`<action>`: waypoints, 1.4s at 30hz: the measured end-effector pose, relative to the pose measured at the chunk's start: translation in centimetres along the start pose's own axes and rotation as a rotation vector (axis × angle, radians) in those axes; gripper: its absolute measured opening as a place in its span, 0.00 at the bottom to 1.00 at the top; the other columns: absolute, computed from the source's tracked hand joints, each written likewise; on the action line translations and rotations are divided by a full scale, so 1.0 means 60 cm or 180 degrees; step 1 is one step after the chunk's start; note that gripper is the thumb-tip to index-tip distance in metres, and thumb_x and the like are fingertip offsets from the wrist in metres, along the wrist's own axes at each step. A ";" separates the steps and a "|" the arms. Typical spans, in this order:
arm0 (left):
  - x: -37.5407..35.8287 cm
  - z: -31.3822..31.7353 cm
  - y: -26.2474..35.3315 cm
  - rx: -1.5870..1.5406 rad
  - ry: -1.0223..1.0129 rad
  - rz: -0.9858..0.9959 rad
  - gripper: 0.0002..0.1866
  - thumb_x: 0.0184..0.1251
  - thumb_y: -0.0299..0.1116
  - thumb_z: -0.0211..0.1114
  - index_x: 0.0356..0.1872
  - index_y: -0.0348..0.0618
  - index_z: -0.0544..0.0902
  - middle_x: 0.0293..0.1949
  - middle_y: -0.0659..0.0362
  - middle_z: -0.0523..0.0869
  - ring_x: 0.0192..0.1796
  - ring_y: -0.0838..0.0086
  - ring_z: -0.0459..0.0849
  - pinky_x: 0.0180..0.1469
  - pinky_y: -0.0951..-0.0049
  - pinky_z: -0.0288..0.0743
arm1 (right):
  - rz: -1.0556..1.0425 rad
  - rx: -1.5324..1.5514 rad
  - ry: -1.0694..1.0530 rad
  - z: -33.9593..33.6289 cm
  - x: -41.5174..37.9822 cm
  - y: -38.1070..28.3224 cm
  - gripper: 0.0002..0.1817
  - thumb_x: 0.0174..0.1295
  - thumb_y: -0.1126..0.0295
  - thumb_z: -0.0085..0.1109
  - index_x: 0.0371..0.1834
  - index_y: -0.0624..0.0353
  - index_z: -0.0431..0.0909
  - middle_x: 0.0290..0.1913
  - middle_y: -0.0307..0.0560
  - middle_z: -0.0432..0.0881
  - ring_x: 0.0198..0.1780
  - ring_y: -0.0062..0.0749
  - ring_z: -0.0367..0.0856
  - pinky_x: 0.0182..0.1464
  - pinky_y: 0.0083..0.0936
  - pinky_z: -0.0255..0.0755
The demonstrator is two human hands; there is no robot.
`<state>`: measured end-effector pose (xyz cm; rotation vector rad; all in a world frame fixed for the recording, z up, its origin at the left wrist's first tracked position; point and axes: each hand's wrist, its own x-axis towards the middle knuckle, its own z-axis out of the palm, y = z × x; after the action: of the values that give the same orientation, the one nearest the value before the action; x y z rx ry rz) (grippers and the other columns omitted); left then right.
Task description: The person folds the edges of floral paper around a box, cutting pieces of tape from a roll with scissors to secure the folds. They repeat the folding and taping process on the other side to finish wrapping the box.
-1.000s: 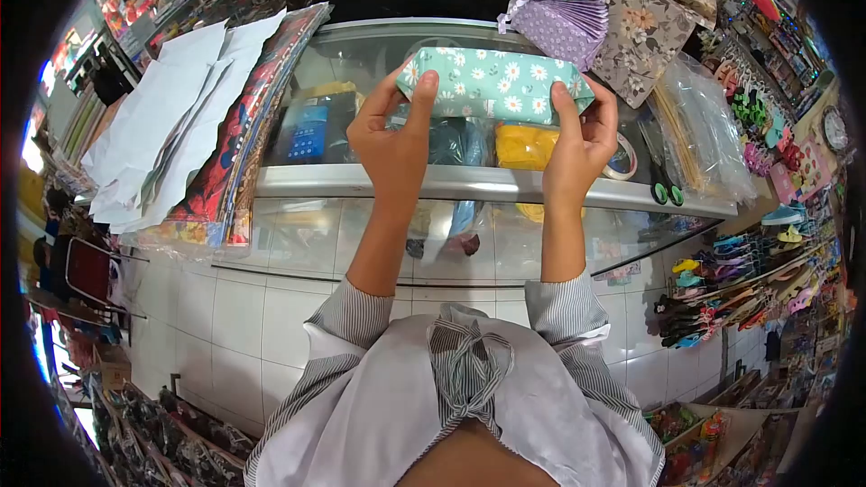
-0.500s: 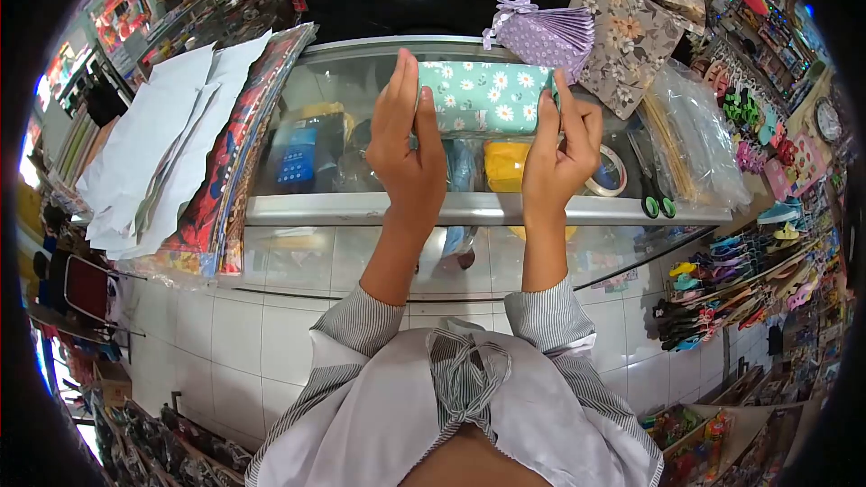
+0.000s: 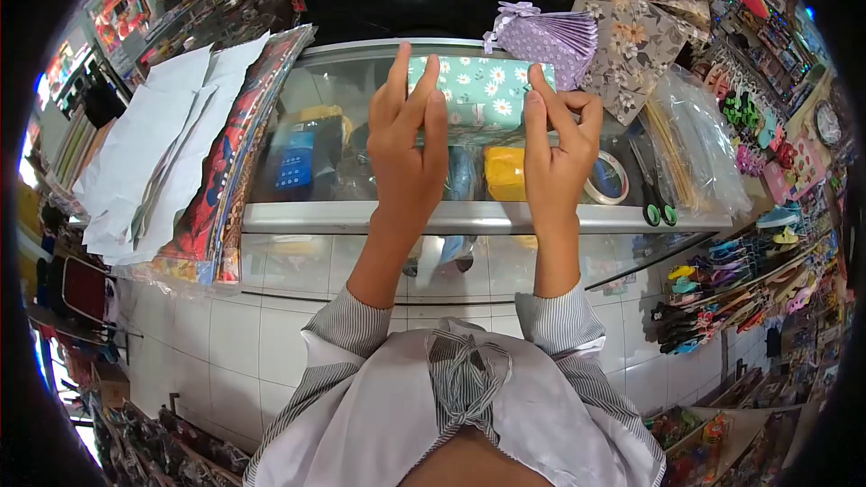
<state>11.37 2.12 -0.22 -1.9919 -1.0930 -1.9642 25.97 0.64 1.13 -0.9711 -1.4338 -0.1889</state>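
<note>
Head view, only one I've got. Both my hands are on the mint-green, daisy-print wrapped oblong parcel (image 3: 483, 90), which lies flat on the glass top of the display counter (image 3: 343, 68), near its back edge.

Left hand (image 3: 406, 140): fingers straight and close together, laid flat over the parcel's left end. Reads as pinning the paper down so it doesn't shift. Not a pinch, more a flat press.

Right hand (image 3: 559, 149): index finger and thumb extended up onto the right end, other fingers curled in. Looks like it's pressing the end fold; can't tell if the thumb is actually nipping paper or only resting on it.

Just behind the parcel, touching or nearly so: a lilac pleated paper fan-shaped bag with a ribbon (image 3: 546, 36). Right of that, a grey floral pleated paper piece (image 3: 636, 13). Both parked out of the work zone.

On the glass to my right: roll of clear tape (image 3: 606, 176), green-handled scissors (image 3: 657, 203), clear plastic sleeves (image 3: 699, 140). All within right-hand reach.

Left of counter: stack of white paper sheets (image 3: 149, 149) over printed red wrapping sheets (image 3: 230, 158).

Counter has an aluminium front rail (image 3: 316, 216), white tiled base. Small cluttered shop, hair clips and trinkets racked on the right.
</note>
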 end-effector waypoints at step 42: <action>0.078 0.006 -0.044 -0.2671 -0.0548 -0.1744 0.22 0.56 0.19 0.61 0.53 0.37 0.69 0.52 0.52 0.77 0.57 0.72 0.73 0.58 0.75 0.68 | 0.1641 0.1658 -0.0701 0.017 0.068 0.048 0.28 0.55 0.69 0.67 0.55 0.61 0.61 0.51 0.48 0.68 0.46 0.26 0.74 0.46 0.20 0.70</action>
<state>9.64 6.06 3.01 -2.4572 -1.0201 -2.9585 27.88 4.86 3.27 -0.9036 -1.2838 0.6584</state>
